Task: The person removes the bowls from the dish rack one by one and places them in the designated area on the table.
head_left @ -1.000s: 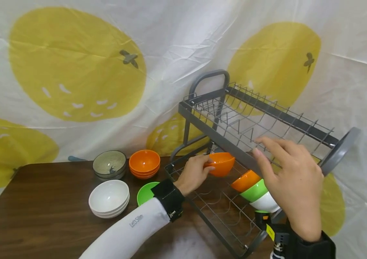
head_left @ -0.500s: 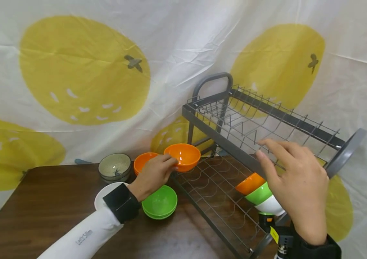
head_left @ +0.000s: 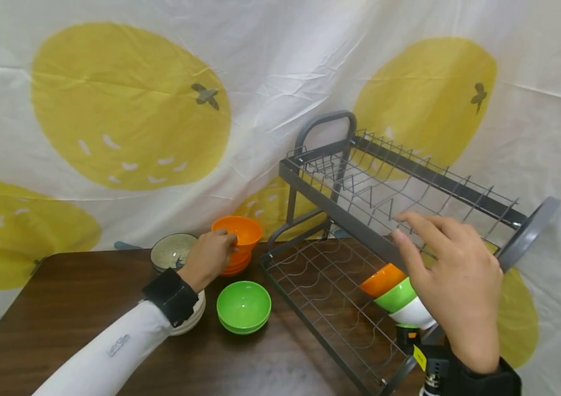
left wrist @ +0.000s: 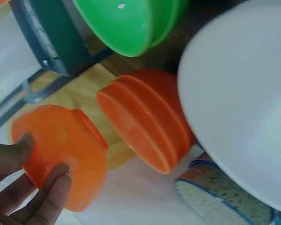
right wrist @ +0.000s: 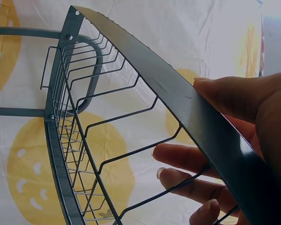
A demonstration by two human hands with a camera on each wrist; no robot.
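Note:
In the head view my left hand (head_left: 208, 256) pinches an orange bowl (head_left: 248, 234) by its rim, just above a stack of orange bowls (head_left: 238, 264). The left wrist view shows thumb and fingers on the held bowl (left wrist: 61, 154), apart from the stacked orange bowls (left wrist: 145, 117). My right hand (head_left: 451, 286) is at the upper front rail of a grey two-tier dish rack (head_left: 327, 201). In the right wrist view the rail (right wrist: 178, 103) passes between thumb and fingers. Whether the palm presses on it is hidden.
Green bowls (head_left: 243, 305) stand nested beside the rack. White bowls (head_left: 192, 322), partly behind my left wrist, and speckled grey bowls (head_left: 169, 250) are on the wooden table (head_left: 62, 319). Tilted orange (head_left: 383, 279), green (head_left: 395, 297) and white (head_left: 413, 314) bowls sit on the lower tier.
My left hand has carried the orange bowl leftward out of the rack's lower tier to above the orange stack. The right hand has stayed at the rail.

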